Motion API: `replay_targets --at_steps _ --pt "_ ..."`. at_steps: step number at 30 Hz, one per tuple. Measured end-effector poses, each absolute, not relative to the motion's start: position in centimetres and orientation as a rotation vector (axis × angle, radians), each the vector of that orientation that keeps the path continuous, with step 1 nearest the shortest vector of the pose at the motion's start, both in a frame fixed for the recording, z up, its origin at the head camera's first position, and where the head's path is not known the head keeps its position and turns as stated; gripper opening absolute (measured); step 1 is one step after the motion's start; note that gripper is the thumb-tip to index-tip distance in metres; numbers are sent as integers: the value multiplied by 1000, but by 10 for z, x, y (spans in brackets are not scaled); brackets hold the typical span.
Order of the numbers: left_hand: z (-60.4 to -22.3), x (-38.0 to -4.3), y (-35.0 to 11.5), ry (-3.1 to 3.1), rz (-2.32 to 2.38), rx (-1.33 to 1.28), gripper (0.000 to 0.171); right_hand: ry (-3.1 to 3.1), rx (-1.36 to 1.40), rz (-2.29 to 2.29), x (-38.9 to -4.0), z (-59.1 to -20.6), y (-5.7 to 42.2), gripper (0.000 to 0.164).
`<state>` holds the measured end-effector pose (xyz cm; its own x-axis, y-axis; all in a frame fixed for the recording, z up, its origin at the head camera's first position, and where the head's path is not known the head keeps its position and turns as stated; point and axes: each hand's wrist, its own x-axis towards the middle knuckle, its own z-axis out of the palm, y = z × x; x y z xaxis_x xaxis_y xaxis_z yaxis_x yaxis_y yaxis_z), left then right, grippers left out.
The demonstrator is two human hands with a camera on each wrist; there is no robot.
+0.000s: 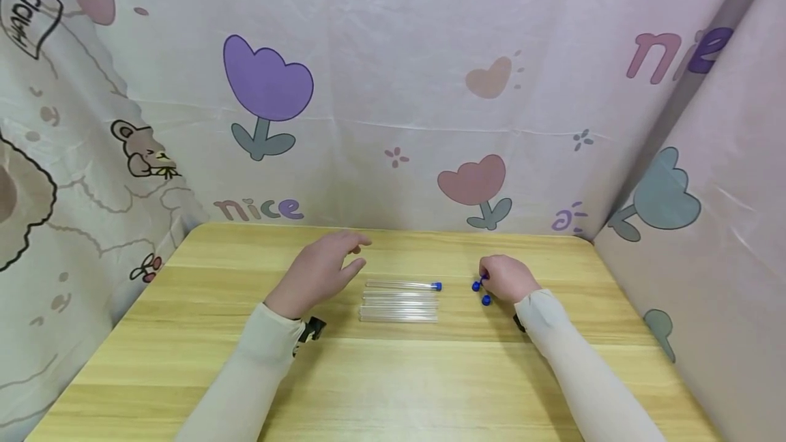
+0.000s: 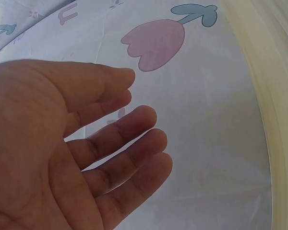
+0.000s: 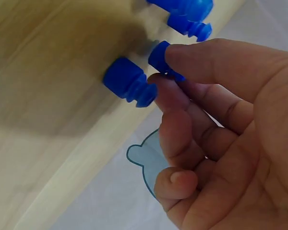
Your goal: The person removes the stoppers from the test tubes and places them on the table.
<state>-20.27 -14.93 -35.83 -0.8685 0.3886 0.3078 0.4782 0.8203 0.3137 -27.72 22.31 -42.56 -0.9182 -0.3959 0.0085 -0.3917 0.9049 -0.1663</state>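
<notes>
My right hand [image 1: 508, 278] pinches a blue ribbed stopper [image 3: 159, 57] between thumb and fingertips, close over the table. Other blue stoppers lie around it, one [image 3: 124, 79] beside the fingers and another [image 3: 189, 26] past the thumb. My left hand [image 1: 322, 271] hovers up and left of the clear tubes, its fingers relaxed and slightly bent, palm bare in the left wrist view. Several clear tubes [image 1: 399, 309] lie side by side between the hands. The farthest tube [image 1: 399, 284] has a blue stopper [image 1: 437, 286] in its right end.
The wooden table [image 1: 393, 387] ends at a printed cloth [image 1: 381, 121] hanging behind it, with more cloth along the left and right sides. A black strap mount [image 1: 314, 328] sits at my left wrist.
</notes>
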Motion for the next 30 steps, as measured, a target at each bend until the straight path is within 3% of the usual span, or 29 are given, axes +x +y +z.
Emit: replay_targets --at_steps 11,17,30 --pt "-359 -204 -149 -2767 -569 -684 33 2995 -655 -371 -280 -426 225 5" --pt "-353 -199 -148 -2750 -582 -660 33 3070 -656 -494 -276 -405 230 22" --pt "-341 -184 -148 -2592 -596 -679 28 3302 -1020 -886 -220 -352 190 19"
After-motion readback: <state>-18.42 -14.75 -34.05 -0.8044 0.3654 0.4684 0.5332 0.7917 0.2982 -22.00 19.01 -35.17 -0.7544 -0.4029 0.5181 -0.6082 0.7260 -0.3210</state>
